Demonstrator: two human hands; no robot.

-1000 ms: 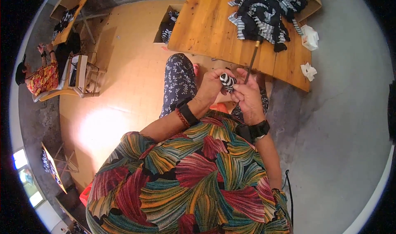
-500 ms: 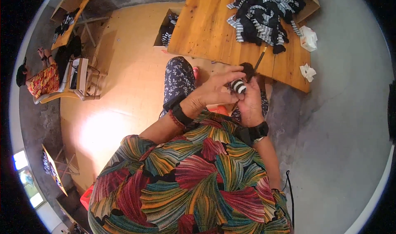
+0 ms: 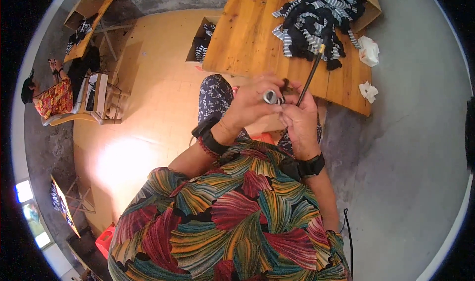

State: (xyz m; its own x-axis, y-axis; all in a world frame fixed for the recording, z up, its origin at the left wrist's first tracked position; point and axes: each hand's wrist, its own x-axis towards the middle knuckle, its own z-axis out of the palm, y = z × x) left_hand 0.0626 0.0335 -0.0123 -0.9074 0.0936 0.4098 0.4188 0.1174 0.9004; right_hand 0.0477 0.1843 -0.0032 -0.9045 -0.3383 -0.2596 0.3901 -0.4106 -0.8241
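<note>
In front of me, between the table edge and my lap, my two hands meet. My left hand (image 3: 253, 103) is closed around a short silver metal tube (image 3: 270, 97), whose round end faces up. A bit of black-and-white striped knit fabric (image 3: 281, 101) shows beside it, mostly covered by fingers. My right hand (image 3: 300, 121) grips a thin black rod (image 3: 311, 76) with a yellowish tip that slants up over the table edge. Its fingertips also touch the fabric by the tube. How tube and fabric join is hidden.
A wooden table (image 3: 247, 38) ahead bears a pile of striped and black knit pieces (image 3: 316, 26) and a cardboard box (image 3: 368, 6). A tissue pack (image 3: 368, 51) and crumpled tissue (image 3: 368, 91) lie at its right edge. At far left, another person (image 3: 52, 98) sits by a table.
The silver tube end has come into view where striped fabric showed before. My left fingers have shifted over the fabric, and more of the black rod now shows, its tip higher up.
</note>
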